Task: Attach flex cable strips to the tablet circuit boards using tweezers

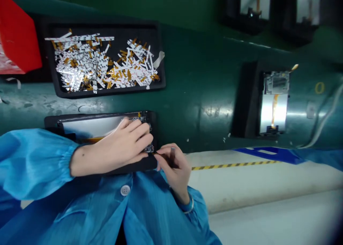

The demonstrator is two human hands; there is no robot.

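Green bench [193, 77] beside strip-filled tray [107, 94]; left grip [120, 145] clasps black-framed device [91, 126], right grip [171, 170] pinches dark tool [172, 153].

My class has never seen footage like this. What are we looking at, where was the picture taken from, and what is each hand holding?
This picture comes from a camera worn on a person's head, looking down. No machine is at work, just two bare hands and blue sleeves. The left hand lies over a black-edged electronic panel, and the right hand pinches a small dark item, too small to identify. The green bench also carries a black tray of white and orange flexible strips, and a black holder with a silvery panel.
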